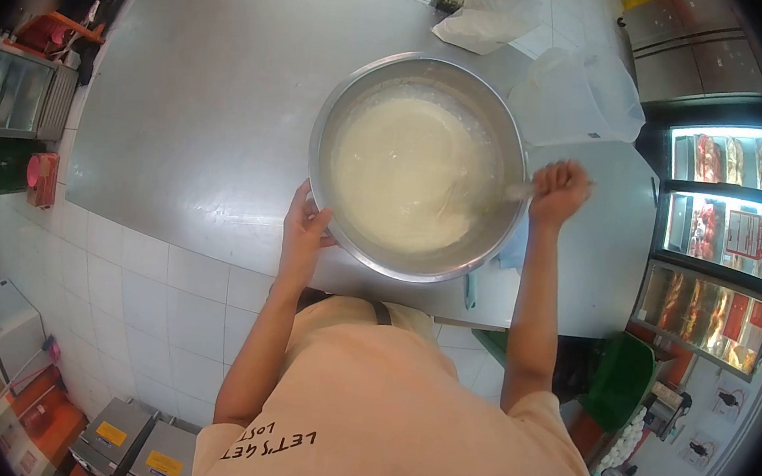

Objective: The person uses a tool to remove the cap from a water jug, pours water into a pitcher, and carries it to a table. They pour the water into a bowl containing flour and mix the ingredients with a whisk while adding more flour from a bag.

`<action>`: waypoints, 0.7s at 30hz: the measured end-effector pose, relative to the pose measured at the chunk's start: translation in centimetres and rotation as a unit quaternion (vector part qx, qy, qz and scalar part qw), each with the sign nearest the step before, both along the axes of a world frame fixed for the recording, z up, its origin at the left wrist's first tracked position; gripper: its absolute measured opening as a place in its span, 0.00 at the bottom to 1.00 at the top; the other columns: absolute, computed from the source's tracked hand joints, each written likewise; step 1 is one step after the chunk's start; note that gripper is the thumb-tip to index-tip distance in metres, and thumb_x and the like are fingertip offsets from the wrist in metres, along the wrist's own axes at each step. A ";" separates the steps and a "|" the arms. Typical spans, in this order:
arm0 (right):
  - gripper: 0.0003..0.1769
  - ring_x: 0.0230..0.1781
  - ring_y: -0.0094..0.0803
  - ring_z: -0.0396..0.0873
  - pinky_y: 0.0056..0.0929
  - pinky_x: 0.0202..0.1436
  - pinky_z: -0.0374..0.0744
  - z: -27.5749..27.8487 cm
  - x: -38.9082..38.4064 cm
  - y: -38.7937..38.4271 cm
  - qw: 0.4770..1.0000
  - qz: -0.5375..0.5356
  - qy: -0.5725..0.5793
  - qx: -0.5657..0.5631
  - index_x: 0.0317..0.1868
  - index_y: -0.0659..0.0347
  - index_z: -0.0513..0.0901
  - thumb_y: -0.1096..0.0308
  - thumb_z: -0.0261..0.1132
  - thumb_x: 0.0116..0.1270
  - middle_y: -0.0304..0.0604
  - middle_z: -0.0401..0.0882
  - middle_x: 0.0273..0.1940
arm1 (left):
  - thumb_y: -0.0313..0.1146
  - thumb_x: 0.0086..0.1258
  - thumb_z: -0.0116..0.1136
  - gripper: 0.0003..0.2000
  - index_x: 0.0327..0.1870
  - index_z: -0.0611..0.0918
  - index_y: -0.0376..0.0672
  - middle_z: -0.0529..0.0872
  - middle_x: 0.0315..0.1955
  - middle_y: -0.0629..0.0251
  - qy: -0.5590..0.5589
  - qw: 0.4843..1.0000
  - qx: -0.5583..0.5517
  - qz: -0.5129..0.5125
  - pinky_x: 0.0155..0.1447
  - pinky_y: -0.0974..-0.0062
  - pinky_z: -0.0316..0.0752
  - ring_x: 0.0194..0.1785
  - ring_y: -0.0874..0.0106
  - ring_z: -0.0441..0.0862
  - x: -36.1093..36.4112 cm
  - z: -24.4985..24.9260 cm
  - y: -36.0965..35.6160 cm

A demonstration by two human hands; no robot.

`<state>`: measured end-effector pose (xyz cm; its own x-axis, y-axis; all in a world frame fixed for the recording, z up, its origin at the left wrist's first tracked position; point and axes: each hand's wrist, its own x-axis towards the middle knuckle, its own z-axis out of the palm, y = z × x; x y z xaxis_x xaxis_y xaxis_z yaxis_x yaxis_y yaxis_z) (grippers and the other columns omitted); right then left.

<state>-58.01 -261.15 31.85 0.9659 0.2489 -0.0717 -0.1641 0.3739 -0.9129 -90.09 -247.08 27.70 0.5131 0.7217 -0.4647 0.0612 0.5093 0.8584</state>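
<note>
The wide steel bowl (pixel 491 122) stands on the steel table (pixel 201 110), close to its near edge, and is roughly half full of pale batter (pixel 397 171). Judged rigid, smooth-walled and heavy with this load, it is likely to slide or turn on the bare metal top. The rolled rim offers the surest hold. The left hand (pixel 304 231) clasps that rim at the near-left side, with the fingers curled over the edge. The right hand (pixel 558 191) is clenched in a fist around the handle of a utensil (pixel 518 192) at the right rim. The utensil's working end is sunk in the batter, so its type cannot be determined. Plastic bags (pixel 578 96) lie beyond the bowl.
</note>
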 end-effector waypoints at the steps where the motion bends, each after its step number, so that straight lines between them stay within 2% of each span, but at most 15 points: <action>1: 0.15 0.13 0.20 0.55 0.24 0.16 0.59 0.3 1.2 1.5 0.999 0.000 -0.027 0.019 0.18 0.52 0.62 0.66 0.56 0.61 0.30 0.55 0.14 | 0.30 0.68 0.51 0.27 0.68 0.60 0.44 0.80 0.40 0.65 0.000 1.000 0.003 -0.001 0.35 0.77 0.81 0.40 0.78 0.79 0.1 0.0 -0.1; 4: 0.15 0.12 0.20 0.52 0.23 0.15 0.54 -0.5 3.0 7.0 0.989 0.013 -0.078 0.124 0.18 0.54 0.61 0.69 0.55 0.60 0.30 0.53 0.14 | 0.30 0.68 0.51 0.27 0.68 0.60 0.44 0.80 0.39 0.65 0.000 1.000 0.008 0.001 0.35 0.77 0.81 0.40 0.77 0.79 0.1 0.1 0.0; 6: 0.17 0.13 0.22 0.53 0.25 0.16 0.55 -1.2 2.0 10.6 0.978 0.077 -0.092 0.171 0.16 0.54 0.60 0.67 0.55 0.60 0.31 0.52 0.14 | 0.30 0.68 0.51 0.27 0.68 0.60 0.45 0.80 0.38 0.65 0.000 1.000 0.004 -0.007 0.35 0.77 0.82 0.40 0.78 0.79 0.0 -0.1 0.0; 8: 0.18 0.14 0.24 0.54 0.27 0.18 0.57 -2.5 -0.3 13.2 0.977 0.094 -0.033 0.191 0.15 0.55 0.59 0.64 0.55 0.60 0.33 0.53 0.13 | 0.30 0.68 0.51 0.27 0.68 0.60 0.45 0.80 0.39 0.65 0.000 1.000 0.003 -0.001 0.35 0.77 0.81 0.40 0.78 0.79 0.1 0.3 0.0; 9: 0.20 0.14 0.25 0.54 0.27 0.19 0.58 -2.8 -2.1 13.6 0.971 0.139 -0.033 0.193 0.15 0.55 0.58 0.62 0.54 0.61 0.34 0.53 0.13 | 0.30 0.68 0.51 0.27 0.68 0.60 0.45 0.80 0.39 0.65 -0.004 1.000 -0.004 0.004 0.34 0.78 0.81 0.41 0.78 0.79 0.2 0.4 0.0; 10: 0.21 0.14 0.25 0.54 0.28 0.20 0.58 -3.1 -4.0 12.8 0.963 0.184 -0.033 0.192 0.14 0.55 0.57 0.61 0.54 0.62 0.35 0.53 0.13 | 0.30 0.68 0.51 0.27 0.68 0.60 0.45 0.80 0.39 0.65 -0.003 1.000 -0.005 0.003 0.34 0.78 0.81 0.41 0.78 0.79 0.2 0.3 0.1; 12: 0.22 0.14 0.26 0.53 0.28 0.20 0.57 -3.4 -6.3 9.6 0.944 0.258 0.093 0.183 0.14 0.54 0.56 0.59 0.53 0.62 0.36 0.52 0.13 | 0.29 0.68 0.51 0.27 0.67 0.60 0.45 0.80 0.39 0.65 -0.002 1.000 0.000 0.002 0.34 0.78 0.82 0.41 0.77 0.80 0.1 0.0 0.1; 14: 0.23 0.14 0.25 0.51 0.26 0.20 0.56 -2.0 -6.2 5.0 0.931 0.335 0.105 0.100 0.14 0.53 0.56 0.57 0.50 0.65 0.33 0.50 0.12 | 0.29 0.68 0.52 0.26 0.67 0.61 0.45 0.80 0.39 0.65 -0.008 1.000 -0.008 0.005 0.34 0.78 0.82 0.40 0.77 0.80 0.1 0.4 0.1; 16: 0.23 0.13 0.24 0.51 0.25 0.19 0.55 -2.4 -3.1 1.1 0.963 0.241 0.118 0.025 0.14 0.52 0.56 0.56 0.50 0.66 0.33 0.50 0.12 | 0.29 0.67 0.52 0.26 0.67 0.61 0.44 0.81 0.39 0.64 -0.016 1.000 -0.014 0.010 0.34 0.77 0.82 0.40 0.76 0.80 0.2 0.3 0.2; 17: 0.23 0.13 0.23 0.50 0.25 0.18 0.54 -1.4 -1.7 0.7 0.983 0.153 0.100 -0.006 0.14 0.51 0.56 0.57 0.51 0.65 0.32 0.50 0.12 | 0.29 0.67 0.52 0.26 0.67 0.61 0.44 0.81 0.39 0.64 -0.020 1.000 -0.012 0.009 0.34 0.77 0.82 0.40 0.76 0.81 0.1 -0.2 0.2; 18: 0.22 0.13 0.23 0.50 0.25 0.18 0.54 -0.7 0.5 0.4 0.988 0.110 0.108 0.009 0.15 0.51 0.56 0.58 0.52 0.64 0.31 0.49 0.12 | 0.29 0.67 0.52 0.26 0.67 0.61 0.44 0.81 0.39 0.64 -0.023 1.000 -0.011 0.007 0.34 0.77 0.82 0.39 0.76 0.81 0.0 -0.4 0.1; 20: 0.20 0.13 0.23 0.49 0.25 0.18 0.54 0.3 3.6 1.4 0.997 0.056 0.048 0.019 0.15 0.51 0.55 0.60 0.52 0.62 0.31 0.49 0.13 | 0.29 0.68 0.51 0.26 0.67 0.61 0.44 0.81 0.39 0.64 -0.027 1.000 -0.012 0.007 0.34 0.77 0.82 0.39 0.76 0.81 0.0 -0.3 0.0; 21: 0.20 0.13 0.23 0.49 0.25 0.18 0.54 0.0 4.3 2.9 0.997 0.059 0.049 0.022 0.15 0.51 0.55 0.60 0.52 0.62 0.31 0.49 0.13 | 0.29 0.68 0.51 0.26 0.67 0.61 0.44 0.81 0.40 0.63 -0.029 0.999 -0.011 0.006 0.34 0.77 0.82 0.39 0.76 0.81 0.0 -0.2 0.1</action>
<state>-53.74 -258.27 31.85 0.9186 0.3654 -0.1507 -0.2969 0.3861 -0.8734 -90.08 -247.00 27.46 0.5308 0.7184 -0.4496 0.0047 0.5280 0.8492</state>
